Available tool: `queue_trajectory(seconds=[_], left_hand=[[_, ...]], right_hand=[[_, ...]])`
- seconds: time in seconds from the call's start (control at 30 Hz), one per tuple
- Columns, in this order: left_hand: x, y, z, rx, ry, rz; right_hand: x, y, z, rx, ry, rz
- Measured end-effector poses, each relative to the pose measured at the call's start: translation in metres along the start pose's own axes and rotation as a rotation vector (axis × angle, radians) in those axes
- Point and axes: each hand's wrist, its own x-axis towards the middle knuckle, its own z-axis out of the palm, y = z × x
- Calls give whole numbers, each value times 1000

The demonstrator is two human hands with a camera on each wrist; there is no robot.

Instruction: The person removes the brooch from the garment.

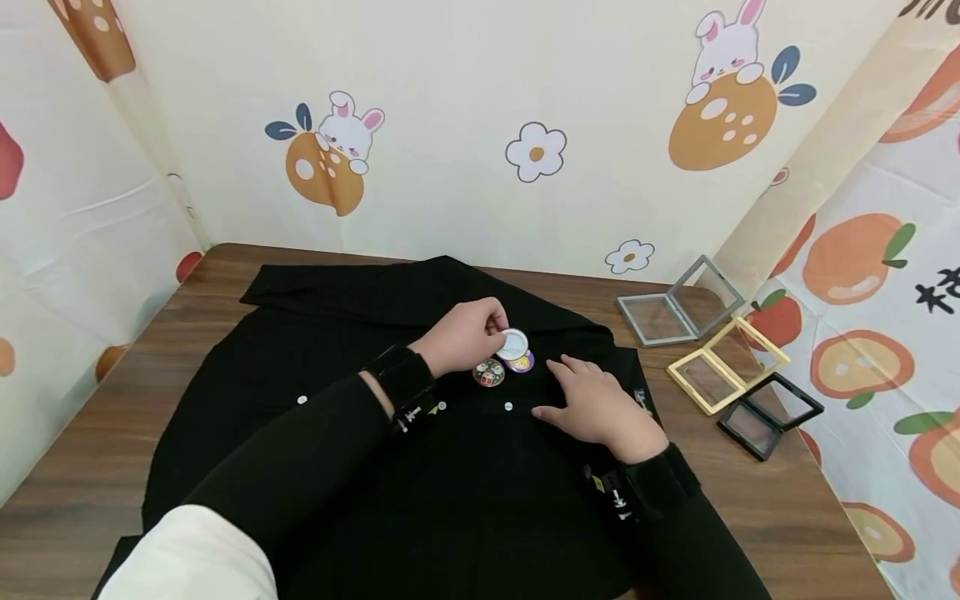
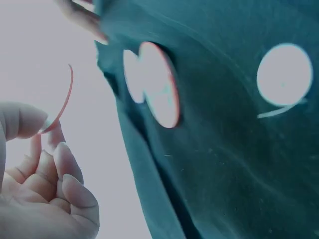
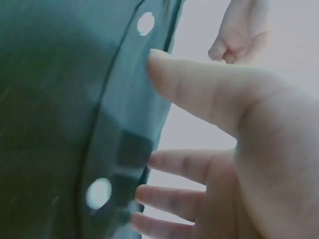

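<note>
A black buttoned shirt [image 1: 465,500] lies spread over the table. Between thumb and fingers my left hand [image 1: 463,335] pinches a round pin badge [image 1: 513,343], its pale side facing the head camera; the left wrist view shows it nearly edge-on, held off the cloth. Two more badges lie on the shirt: a dark patterned badge [image 1: 489,373] and a purple and yellow badge [image 1: 522,362], partly covered by the held one. To the right of them my right hand [image 1: 592,404] rests on the shirt, fingers extended and thumb apart, holding nothing.
Along the table's right side stand three opened clear-window frames: a grey frame [image 1: 658,318], a yellow frame [image 1: 705,379] and a black frame [image 1: 752,427]. White buttons [image 1: 302,400] run across the shirt. Behind the wooden table [image 1: 82,500] hangs a printed curtain [image 1: 450,150].
</note>
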Motion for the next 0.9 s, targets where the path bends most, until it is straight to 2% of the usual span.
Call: queue_trajectory(seconds=[0.1,0.23,0.43,0.67,0.77,0.9], left_hand=[[-12,-2,-11,-72,57,5],[-26,-5,-28,-188,140,4],[-48,-2,-43,-350,252,39],[-68,12,-37,-514,337,74],[-76,18,-32,-535,367,94],[-83,23,-30,-516,389,110]], right_hand=[[-3,-11,-6,21,56,-71],[-3,-25,-18,90,183,-185],[2,-50,-34,287,347,-292],[8,-70,-35,582,505,-394],[8,-73,-33,676,550,-427],[8,-73,-30,760,545,-455]])
